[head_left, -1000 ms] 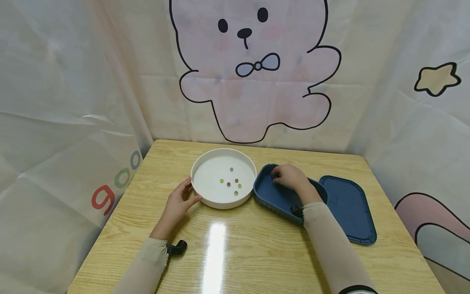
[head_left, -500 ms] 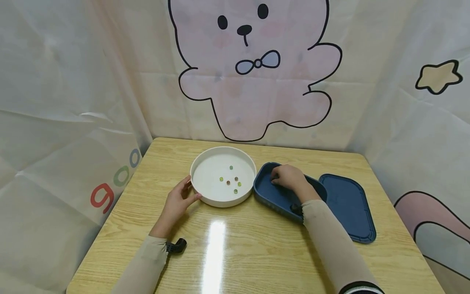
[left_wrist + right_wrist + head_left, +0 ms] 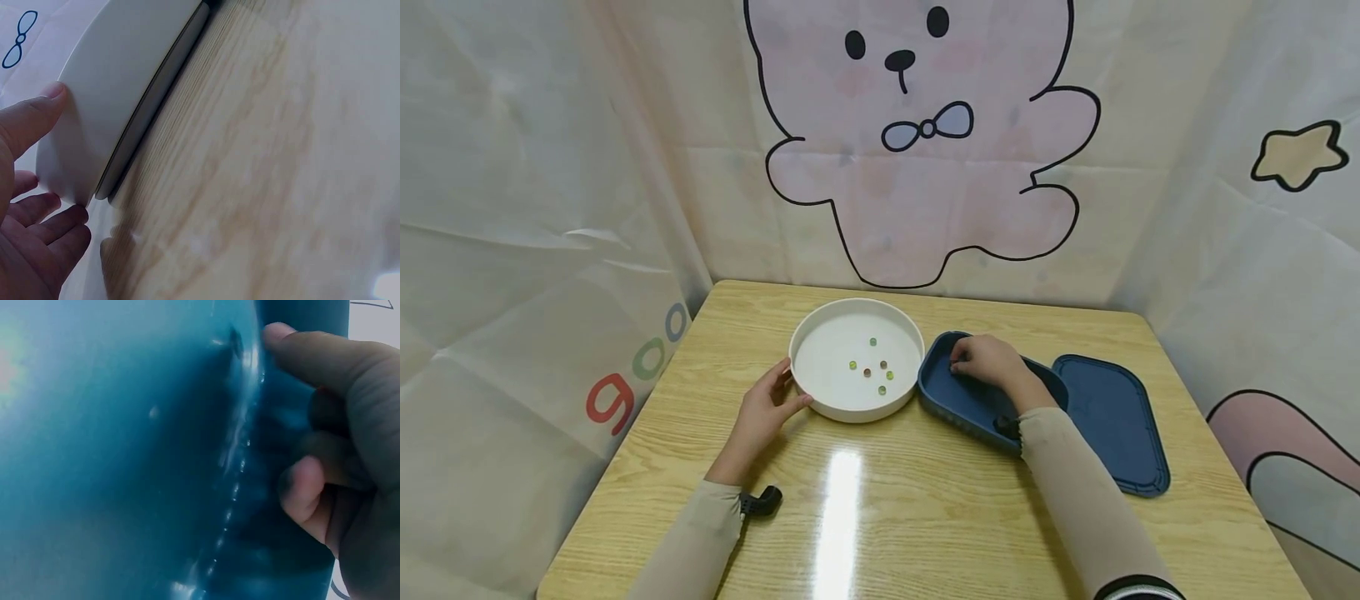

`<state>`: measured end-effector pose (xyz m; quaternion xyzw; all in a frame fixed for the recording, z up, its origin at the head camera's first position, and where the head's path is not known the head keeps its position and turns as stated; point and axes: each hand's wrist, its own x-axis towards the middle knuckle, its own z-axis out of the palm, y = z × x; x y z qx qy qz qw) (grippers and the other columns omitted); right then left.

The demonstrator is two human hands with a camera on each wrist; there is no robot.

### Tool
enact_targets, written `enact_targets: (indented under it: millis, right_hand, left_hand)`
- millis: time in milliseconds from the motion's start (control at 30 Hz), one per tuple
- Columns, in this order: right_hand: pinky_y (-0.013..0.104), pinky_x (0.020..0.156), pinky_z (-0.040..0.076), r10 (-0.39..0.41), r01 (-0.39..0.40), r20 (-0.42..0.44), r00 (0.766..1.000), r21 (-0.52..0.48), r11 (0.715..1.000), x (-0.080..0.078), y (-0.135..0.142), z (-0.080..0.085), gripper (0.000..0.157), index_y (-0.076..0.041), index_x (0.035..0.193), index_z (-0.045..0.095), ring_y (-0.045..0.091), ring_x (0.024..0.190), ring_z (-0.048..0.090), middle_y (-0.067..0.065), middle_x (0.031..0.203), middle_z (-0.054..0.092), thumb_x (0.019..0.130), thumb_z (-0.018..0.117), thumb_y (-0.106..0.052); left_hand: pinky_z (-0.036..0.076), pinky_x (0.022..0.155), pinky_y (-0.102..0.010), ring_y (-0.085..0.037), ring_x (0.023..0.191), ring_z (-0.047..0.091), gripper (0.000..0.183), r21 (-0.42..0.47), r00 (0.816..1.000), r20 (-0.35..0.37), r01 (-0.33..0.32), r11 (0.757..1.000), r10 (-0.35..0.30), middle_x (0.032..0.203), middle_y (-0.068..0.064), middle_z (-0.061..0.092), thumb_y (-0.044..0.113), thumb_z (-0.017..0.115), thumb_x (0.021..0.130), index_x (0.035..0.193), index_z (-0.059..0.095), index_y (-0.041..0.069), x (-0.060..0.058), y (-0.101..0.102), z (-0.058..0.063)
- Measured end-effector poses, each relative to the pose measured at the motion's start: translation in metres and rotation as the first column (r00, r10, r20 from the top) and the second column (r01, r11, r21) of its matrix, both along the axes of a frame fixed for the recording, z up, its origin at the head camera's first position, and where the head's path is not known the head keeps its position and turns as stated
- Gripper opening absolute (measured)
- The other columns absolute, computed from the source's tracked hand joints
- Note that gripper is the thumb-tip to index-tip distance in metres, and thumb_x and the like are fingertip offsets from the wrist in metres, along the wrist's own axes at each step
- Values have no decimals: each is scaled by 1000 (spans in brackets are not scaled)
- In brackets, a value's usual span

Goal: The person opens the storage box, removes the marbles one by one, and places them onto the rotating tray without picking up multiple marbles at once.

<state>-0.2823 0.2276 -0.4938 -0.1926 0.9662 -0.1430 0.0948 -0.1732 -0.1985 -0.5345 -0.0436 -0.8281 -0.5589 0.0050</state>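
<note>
My left hand (image 3: 760, 425) touches the outer wall of a round white dish (image 3: 820, 400) from the left. In the left wrist view its thumb (image 3: 37, 119) lies on the wall, and the loosely bent fingers (image 3: 62, 231) reach its lower edge. Several small coloured beads (image 3: 867, 373), green, yellow-green and brownish, are scattered on the dish floor. My right hand (image 3: 988, 362) reaches down into a deep navy blue box (image 3: 970, 408), fingertips near its left end. In the right wrist view one digit is extended toward a box wall and others are curled; I cannot tell whether they hold anything.
A flat navy lid (image 3: 1120, 425) lies on the wooden table (image 3: 775, 558), right of the box and partly behind the right forearm. The box's left end stands right beside the dish. Printed curtains (image 3: 700, 225) surround the table's back and sides.
The fingertips of my right hand have shifted slightly left inside the box. My left hand and the dish keep their places, and the beads lie as before.
</note>
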Motion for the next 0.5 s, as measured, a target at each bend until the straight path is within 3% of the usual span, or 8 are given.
enact_targets:
  millis: [200,500]
  right_hand:
    - [34,64,47,-28,34,36,999,-171,985,-2,2,4,16,-18,105,76,18,70,55,0,79,63,95,74,-30]
    - [32,62,45,-18,27,38,999,-261,965,-1,5,19,17,-16,108,76,18,68,53,2,76,59,97,74,-28]
  left_hand:
    - [40,119,-45,-34,146,44,90,-7,1000,4,-2,1000,2,157,-18,46,32,83,88,160,35,10,1,0,0]
    - [38,120,-48,-36,146,42,87,29,1000,-11,10,1000,-10,159,-20,43,24,82,89,160,34,6,1,1,3]
